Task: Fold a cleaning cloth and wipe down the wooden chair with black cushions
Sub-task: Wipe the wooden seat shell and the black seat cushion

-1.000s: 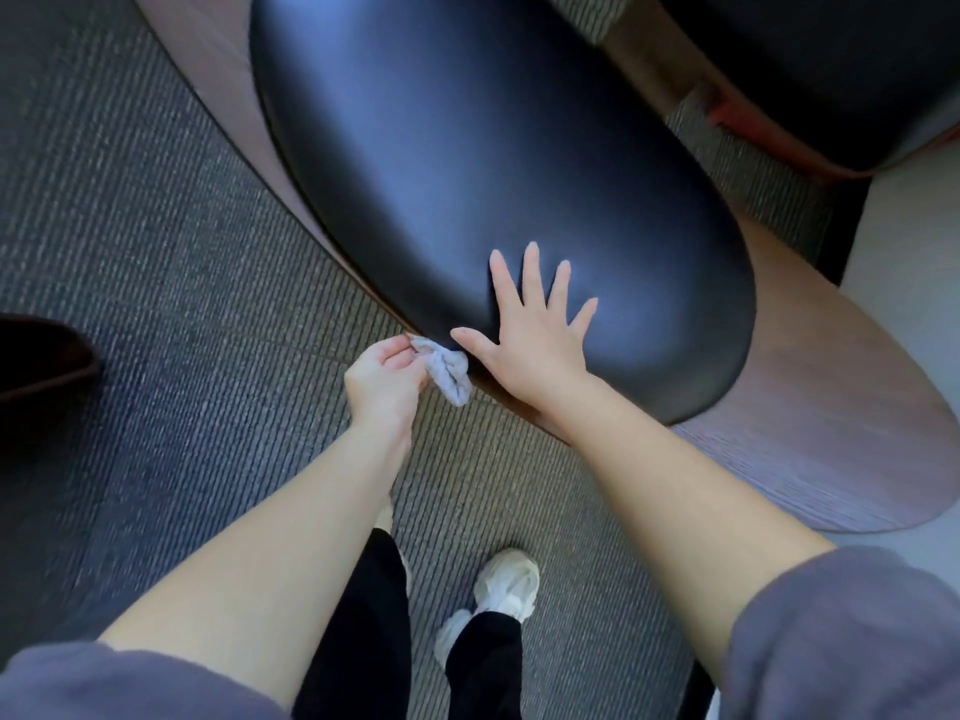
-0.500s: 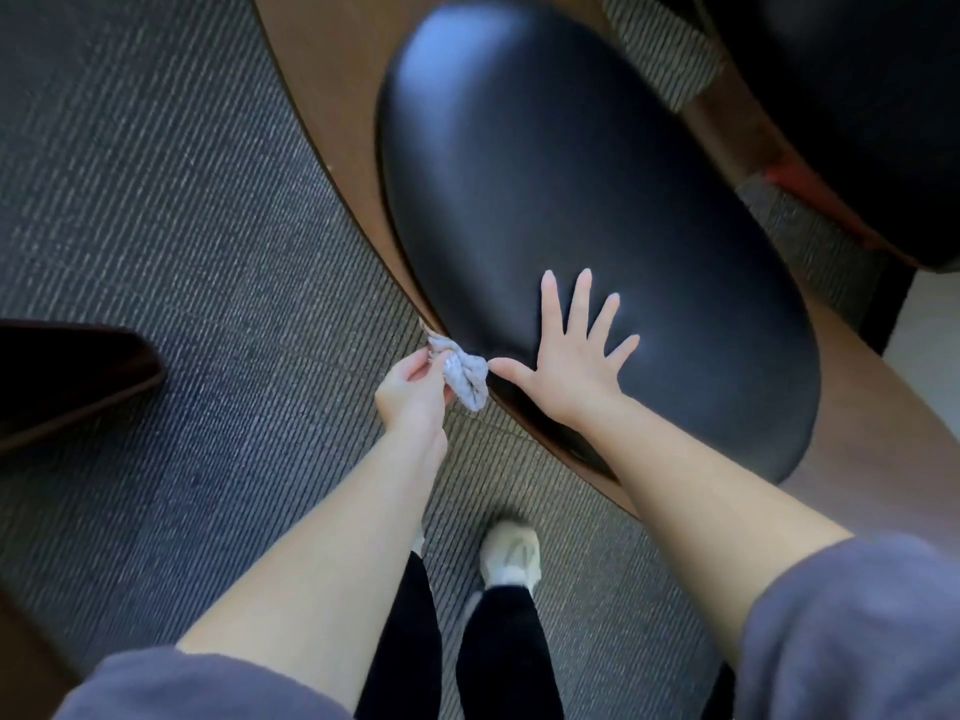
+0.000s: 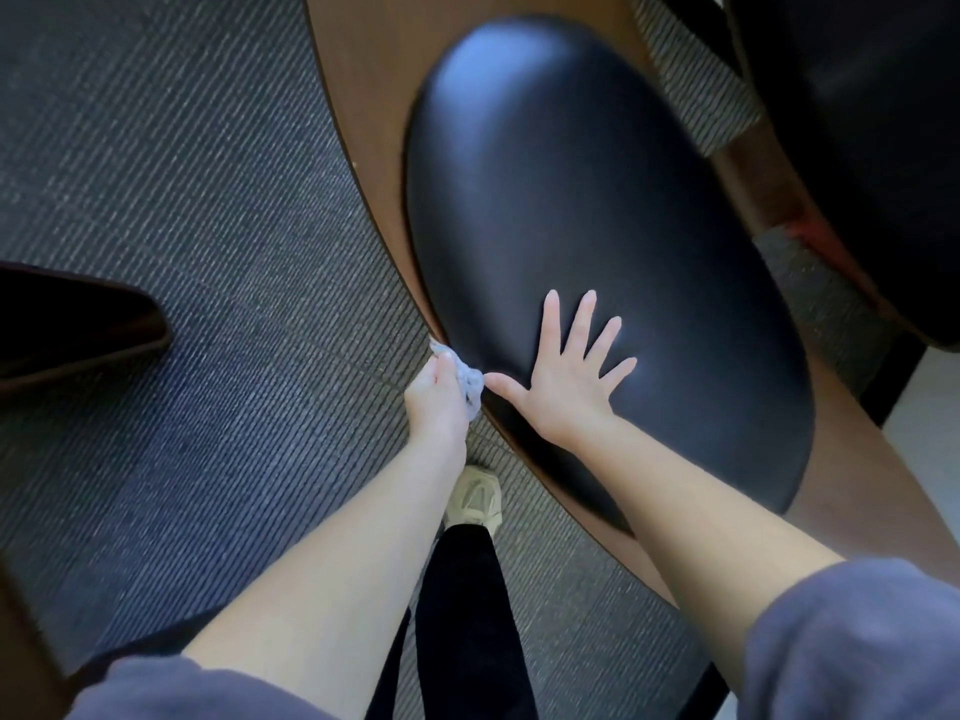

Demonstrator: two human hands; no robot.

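One cleaning cloth (image 3: 466, 380), pale grey and bunched into a wad, sits at centre frame. It is gripped by the left hand (image 3: 435, 402), whose fingers are curled round it; part of the cloth protrudes above and to the right of the fist. The cloth lies at the lower left edge of the black cushion (image 3: 597, 200), where the cushion meets the rim of the wooden chair (image 3: 356, 101); how firmly it bears on the rim cannot be told. The right hand (image 3: 563, 374) lies flat on the cushion just right of the cloth, fingers straight and spread, holding nothing; its thumb points left, the tip just beside the cloth. The cushion is a long glossy oval running from upper centre to lower right, with brown wood showing along its left side and again at lower right. Both forearms are bare, with grey sleeves (image 3: 852, 641) pushed up at the bottom corners. Below the left hand are a pale shoe (image 3: 475, 498) and a black trouser leg (image 3: 467, 615) on ribbed grey carpet (image 3: 182, 200). A second black cushion (image 3: 857, 148) occupies the upper right. A dark object (image 3: 67, 324) enters at the left edge; its identity cannot be told.
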